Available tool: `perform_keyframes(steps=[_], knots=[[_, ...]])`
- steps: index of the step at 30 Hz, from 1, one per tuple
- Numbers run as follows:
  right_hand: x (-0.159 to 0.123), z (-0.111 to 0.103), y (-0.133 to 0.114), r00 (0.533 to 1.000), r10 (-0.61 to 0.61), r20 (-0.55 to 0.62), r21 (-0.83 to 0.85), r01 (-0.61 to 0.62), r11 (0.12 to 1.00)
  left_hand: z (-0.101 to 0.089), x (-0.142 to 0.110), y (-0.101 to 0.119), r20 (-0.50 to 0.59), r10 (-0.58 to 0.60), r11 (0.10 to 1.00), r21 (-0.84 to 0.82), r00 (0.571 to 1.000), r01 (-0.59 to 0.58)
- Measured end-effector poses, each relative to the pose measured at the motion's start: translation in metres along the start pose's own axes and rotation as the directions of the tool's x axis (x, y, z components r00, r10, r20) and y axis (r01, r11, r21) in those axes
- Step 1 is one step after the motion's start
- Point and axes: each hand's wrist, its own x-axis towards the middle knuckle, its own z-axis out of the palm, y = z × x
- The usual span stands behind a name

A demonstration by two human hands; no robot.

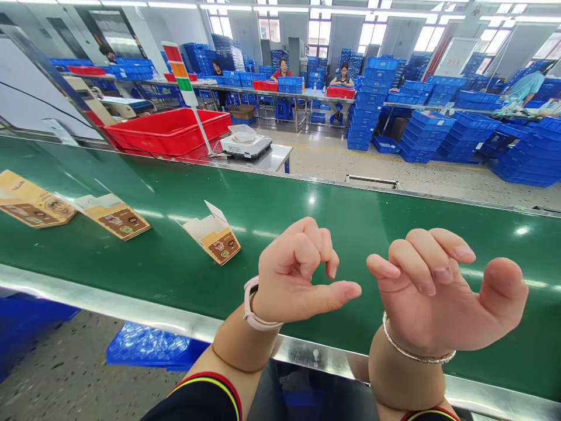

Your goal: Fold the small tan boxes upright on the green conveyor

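Over the green conveyor belt [307, 199], my left hand [298, 272] is raised with its fingers loosely curled and the thumb stretched to the right, holding nothing. My right hand [442, 292] is turned palm up beside it, fingers half bent and apart, also without anything in it. Nearest to my left hand lies a small printed carton [222, 242], brown and yellow, with white flaps standing up. Farther left on the belt are a second carton [123, 221] with white flaps raised and a larger yellow carton [35, 202]. Neither hand touches a carton.
Beyond the belt stand a large red bin [175, 131], a white scale [246, 145] and a striped signal light [180, 73]. A metal rim [315, 354] edges the near side. Blue crates [370, 99] are stacked behind, and people sit at a far table.
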Motion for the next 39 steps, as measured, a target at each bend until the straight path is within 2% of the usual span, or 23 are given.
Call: perform_keyframes(steps=[4,7,10,13,21,30,34,39], knots=[[0.0,0.008,0.006,0.993,0.039,-0.108,-0.077,-0.047,0.996,0.001,-0.001,-0.003,-0.016,0.077,0.961,0.268,0.997,-0.07],[-0.001,0.012,0.009,0.984,0.097,-0.147,-0.112,-0.114,0.987,0.003,0.001,-0.004,0.068,0.124,0.898,0.416,0.99,-0.141],[-0.003,0.012,0.01,0.984,0.122,-0.128,-0.126,-0.138,0.982,0.004,0.002,-0.005,0.157,0.17,0.882,0.416,0.973,-0.221],[-0.004,0.009,0.01,0.986,0.125,-0.106,-0.154,-0.141,0.978,0.005,0.003,-0.003,0.197,0.189,0.864,0.433,0.962,-0.258],[-0.005,0.007,0.013,0.987,0.13,-0.098,-0.207,-0.148,0.967,0.004,0.004,0.003,0.22,0.193,0.846,0.457,0.956,-0.276],[-0.004,0.01,0.015,0.985,0.148,-0.087,-0.164,-0.16,0.973,0.0,0.005,0.005,0.206,0.198,0.847,0.456,0.958,-0.273],[-0.003,0.012,0.019,0.99,0.089,-0.109,-0.175,-0.107,0.979,-0.002,0.004,0.008,0.192,0.232,0.831,0.47,0.954,-0.297],[-0.003,0.016,0.022,0.988,-0.029,-0.151,-0.287,-0.016,0.958,-0.002,-0.004,0.015,0.212,0.257,0.791,0.514,0.943,-0.331]])
